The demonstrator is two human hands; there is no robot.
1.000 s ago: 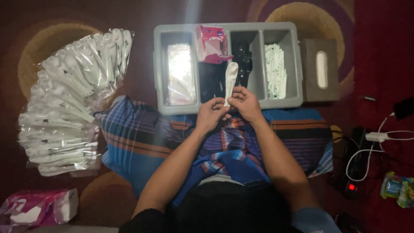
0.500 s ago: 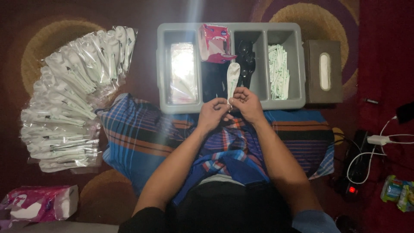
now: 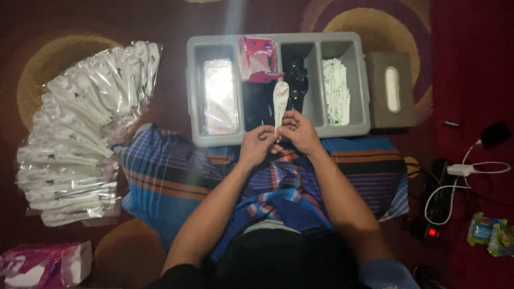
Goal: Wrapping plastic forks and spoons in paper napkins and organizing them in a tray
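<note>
So biggest thing first: the dark patterned carpet (image 3: 80, 21) covers the whole floor, and a person sits on it with a blue plaid cloth (image 3: 176, 176) over the lap. Off to the person's left is a big fanned-out pile of clear sealed packets (image 3: 75, 134), each with a white utensil inside. Straight ahead sits a grey divided tray (image 3: 278, 43): one bay holds shiny clear wrappers (image 3: 219, 96), another has a red and pink packet (image 3: 258, 59) propped on its rim, the next has black cutlery (image 3: 297, 80), and the last has small white sachets (image 3: 336, 91). A grey tissue box (image 3: 391, 88) stands just beside the tray.

Now the small stuff. Both hands meet over the tray's near edge. The left hand (image 3: 258, 145) and right hand (image 3: 297, 131) are both pinching the lower end of a white spoon packet (image 3: 280, 101), which stands upright between them, its top over the tray.

My read: this is the mid-pack step, one set being put together or closed. Next it probably needs a steady pinch and a clean slide, so nothing pokes out.
</note>
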